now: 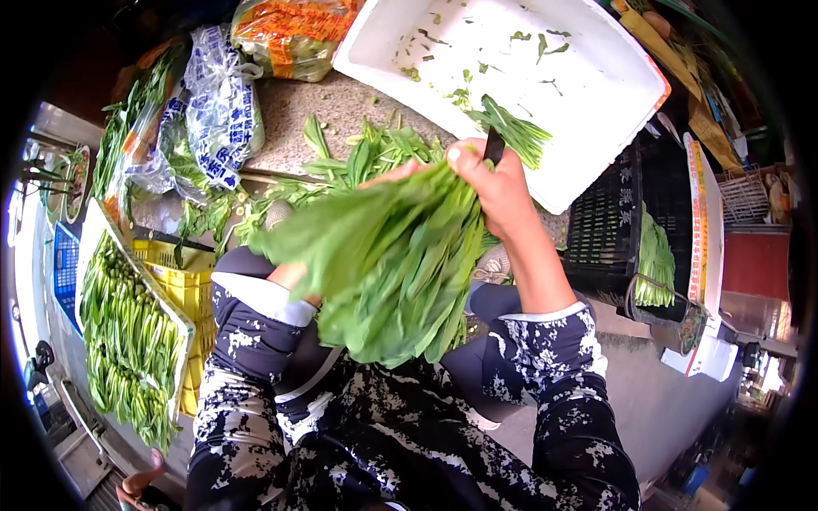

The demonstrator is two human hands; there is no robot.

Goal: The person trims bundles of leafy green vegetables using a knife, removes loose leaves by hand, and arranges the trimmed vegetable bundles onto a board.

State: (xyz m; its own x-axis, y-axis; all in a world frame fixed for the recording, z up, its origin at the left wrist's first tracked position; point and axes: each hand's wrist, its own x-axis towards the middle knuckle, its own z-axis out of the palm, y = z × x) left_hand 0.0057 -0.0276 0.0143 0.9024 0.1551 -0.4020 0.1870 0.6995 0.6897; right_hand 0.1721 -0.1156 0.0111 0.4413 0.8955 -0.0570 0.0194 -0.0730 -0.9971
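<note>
A big bunch of leafy greens point(392, 255) hangs in front of my lap, its leaves partly smeared by motion. My left hand point(394, 174) is closed around the bunch from behind; the leaves hide most of it. At the stem ends, my right hand point(501, 189) grips a knife point(493, 146) with a dark blade, its thumb against the stems. Just beyond the knife, a small bundle of greens point(515, 132) lies at the near edge of a white foam box point(588, 162), whose floor holds scattered leaf scraps. Loose greens point(366, 157) lie on the ground behind the bunch.
Printed plastic bags point(223, 106) and an orange-marked bag point(294, 38) stand at upper left. Further left, a tray of bundled greens point(128, 332) rests beside yellow crates point(183, 281). A black crate point(605, 213) and more greens point(654, 255) are at right. Part of another person point(141, 484) shows lower left.
</note>
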